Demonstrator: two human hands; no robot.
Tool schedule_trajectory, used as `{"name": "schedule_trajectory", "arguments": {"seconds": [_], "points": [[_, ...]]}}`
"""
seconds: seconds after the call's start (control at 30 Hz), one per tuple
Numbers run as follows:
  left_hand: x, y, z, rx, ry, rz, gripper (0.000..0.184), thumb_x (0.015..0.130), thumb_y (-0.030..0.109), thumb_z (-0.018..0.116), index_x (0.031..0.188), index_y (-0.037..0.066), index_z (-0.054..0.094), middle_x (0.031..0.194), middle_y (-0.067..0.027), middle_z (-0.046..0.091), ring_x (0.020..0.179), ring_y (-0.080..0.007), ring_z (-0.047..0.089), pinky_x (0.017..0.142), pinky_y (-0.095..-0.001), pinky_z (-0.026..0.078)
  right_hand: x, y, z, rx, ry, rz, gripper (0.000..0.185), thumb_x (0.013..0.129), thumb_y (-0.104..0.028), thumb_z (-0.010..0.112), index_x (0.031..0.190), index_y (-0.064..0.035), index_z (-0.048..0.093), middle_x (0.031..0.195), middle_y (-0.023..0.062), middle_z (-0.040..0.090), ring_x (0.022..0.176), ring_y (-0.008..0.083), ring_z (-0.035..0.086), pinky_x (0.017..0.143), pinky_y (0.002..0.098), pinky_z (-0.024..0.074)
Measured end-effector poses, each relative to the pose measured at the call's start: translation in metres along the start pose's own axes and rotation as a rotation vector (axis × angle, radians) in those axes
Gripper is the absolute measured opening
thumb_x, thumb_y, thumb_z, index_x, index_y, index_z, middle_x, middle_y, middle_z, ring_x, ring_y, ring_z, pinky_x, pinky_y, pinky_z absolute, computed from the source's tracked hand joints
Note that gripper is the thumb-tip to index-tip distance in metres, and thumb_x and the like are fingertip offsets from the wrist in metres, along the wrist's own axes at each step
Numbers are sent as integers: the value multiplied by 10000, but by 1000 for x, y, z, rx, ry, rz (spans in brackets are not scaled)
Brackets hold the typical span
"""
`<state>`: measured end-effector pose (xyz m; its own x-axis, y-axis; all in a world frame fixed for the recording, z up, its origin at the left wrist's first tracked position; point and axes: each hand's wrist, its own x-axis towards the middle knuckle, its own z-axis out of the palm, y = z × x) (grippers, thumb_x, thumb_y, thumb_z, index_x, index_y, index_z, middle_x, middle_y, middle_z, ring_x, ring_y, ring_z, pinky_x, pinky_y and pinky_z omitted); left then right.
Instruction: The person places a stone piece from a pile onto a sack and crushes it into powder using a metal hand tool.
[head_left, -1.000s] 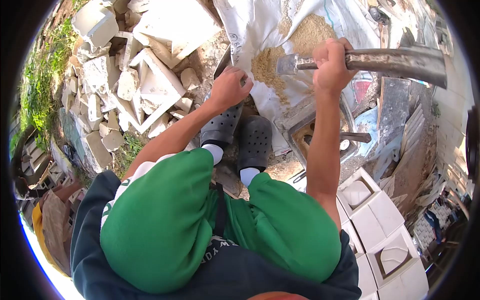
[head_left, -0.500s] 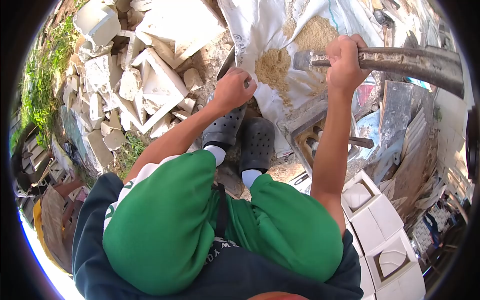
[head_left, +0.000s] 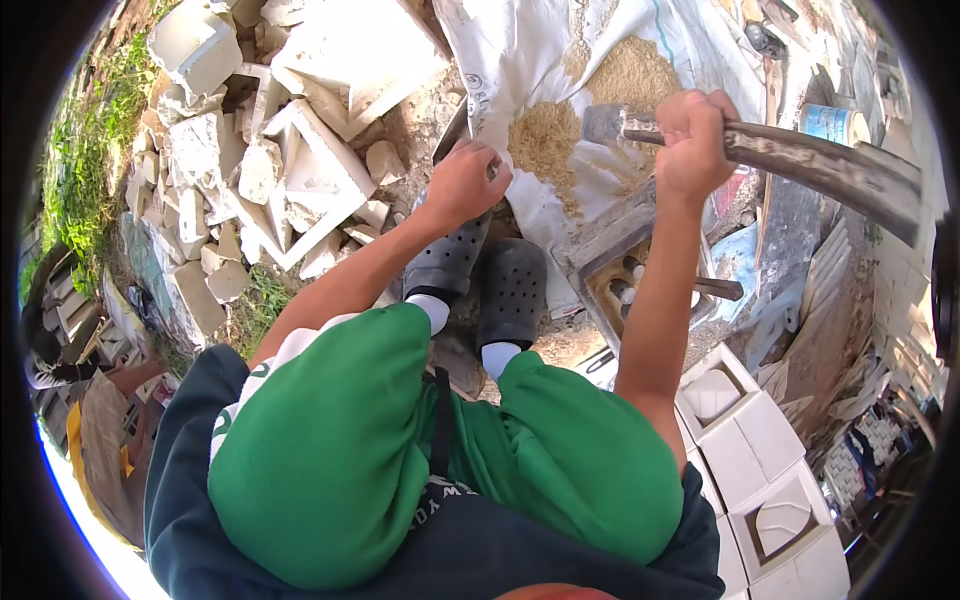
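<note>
My right hand [head_left: 693, 143] is wrapped round a long tool [head_left: 820, 165] with a dark, worn shaft and a flat grey end. The grey end hangs over sandy powder [head_left: 545, 140] on a white sheet [head_left: 505, 60]. Above my left shoe [head_left: 445, 255], my left hand [head_left: 465, 182] is closed, its fingers curled. A dark flat edge [head_left: 451, 130] shows just beyond its knuckles; whether the hand grips it is hidden. Below my right forearm stands a worn tray [head_left: 598, 250] with several round-ended pieces and a dark handle [head_left: 720, 288] sticking out.
Broken white blocks and slabs [head_left: 320, 180] are heaped on the left, beside green plants [head_left: 100, 150]. White square moulded blocks [head_left: 755, 450] stand in rows at lower right. A blue-labelled tin [head_left: 830, 125] and boards [head_left: 800, 200] lie at right.
My right hand has shifted slightly down and to the right. The tool's far right end has swung lower, uncovering the blue-labelled tin. My left hand has hardly moved.
</note>
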<state>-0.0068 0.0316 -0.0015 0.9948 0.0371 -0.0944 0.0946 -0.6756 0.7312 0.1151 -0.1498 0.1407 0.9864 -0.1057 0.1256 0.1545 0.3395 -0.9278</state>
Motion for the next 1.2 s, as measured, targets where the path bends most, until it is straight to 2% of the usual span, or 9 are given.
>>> {"name": "schedule_trajectory", "arguments": {"seconds": [0.07, 0.17, 0.4, 0.57, 0.7, 0.83, 1.03, 1.1, 1.2], "points": [[1, -1, -1, 0, 1, 11, 189, 783, 185, 596, 770, 5, 651, 857, -126, 644, 916, -298, 581, 810, -388, 468, -12, 75, -20, -23, 60, 65, 283, 748, 26, 545, 556, -86, 370, 491, -11, 389, 439, 58, 351, 411, 234, 270], [7, 1, 1, -2, 21, 14, 188, 782, 184, 598, 770, 4, 649, 850, -124, 643, 918, -301, 580, 813, -387, 468, -7, 81, -25, -73, 20, 123, 275, 746, 33, 546, 563, -82, 375, 492, -7, 396, 432, 59, 346, 410, 236, 274], [0, -2, 1, -17, 12, 11, 184, 779, 182, 601, 765, 4, 647, 854, -121, 647, 922, -300, 581, 813, -384, 469, -8, -10, -4, 76, -4, -6, 239, 763, 0, 533, 576, -75, 406, 483, -2, 395, 422, 71, 352, 416, 235, 271], [-2, -2, 2, 14, -2, 11, 186, 780, 185, 602, 761, 6, 650, 858, -119, 648, 922, -297, 582, 813, -383, 469, -19, 108, -36, -290, -11, -158, 225, 773, 16, 530, 594, -78, 431, 561, -49, 429, 491, 40, 369, 450, 208, 289], [-1, -1, 2, -2, 3, -4, 187, 780, 187, 602, 763, 7, 651, 863, -119, 649, 930, -298, 581, 821, -385, 467, -14, 53, -6, -94, -18, 121, 220, 764, -5, 553, 583, -75, 449, 556, -44, 430, 484, 37, 365, 444, 212, 286], [0, -3, 1, -12, 20, 15, 187, 780, 187, 602, 770, 8, 654, 867, -118, 650, 933, -299, 582, 821, -386, 468, -15, 7, 4, 6, -28, 51, 241, 755, 4, 541, 565, -80, 419, 529, -32, 421, 474, 42, 364, 427, 229, 286], [1, -2, 2, -8, 2, 8, 174, 774, 157, 604, 765, -11, 651, 887, -131, 654, 940, -302, 582, 841, -384, 462, -23, 95, -10, -244, -14, -134, 243, 756, 23, 535, 583, -85, 404, 565, -59, 418, 504, 21, 358, 452, 208, 274], [-3, -2, 5, -17, -7, 18, 175, 776, 158, 605, 768, -11, 651, 885, -132, 654, 937, -304, 582, 842, -383, 460, -24, 88, -10, -119, 3, 107, 243, 767, 15, 538, 591, -82, 401, 580, -57, 424, 511, 19, 356, 466, 203, 279], [-2, -5, 3, -24, 11, 22, 175, 780, 161, 608, 772, -9, 652, 883, -134, 653, 940, -306, 580, 844, -381, 458, -30, 37, 5, -58, 51, 121, 234, 775, 22, 533, 606, -79, 408, 576, -50, 426, 512, 26, 361, 470, 215, 294]]}}
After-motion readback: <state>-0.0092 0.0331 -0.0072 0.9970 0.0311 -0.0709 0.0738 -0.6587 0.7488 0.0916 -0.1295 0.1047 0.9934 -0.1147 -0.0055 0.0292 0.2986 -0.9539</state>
